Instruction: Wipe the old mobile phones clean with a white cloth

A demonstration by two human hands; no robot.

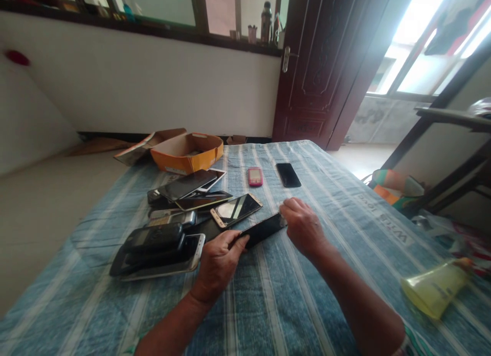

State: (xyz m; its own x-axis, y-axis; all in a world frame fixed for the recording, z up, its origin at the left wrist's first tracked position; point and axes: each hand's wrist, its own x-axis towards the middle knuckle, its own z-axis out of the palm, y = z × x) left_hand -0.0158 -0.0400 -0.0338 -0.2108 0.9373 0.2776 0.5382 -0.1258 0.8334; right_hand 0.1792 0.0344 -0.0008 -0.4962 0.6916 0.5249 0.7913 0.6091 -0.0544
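Over the striped cloth (282, 310), the dark phone (264, 230) slants lengthwise from lower left to upper right. The left hand (220, 259) pinches its nearer end; the right hand (303, 225) bunches at the farther, its grip unclear.
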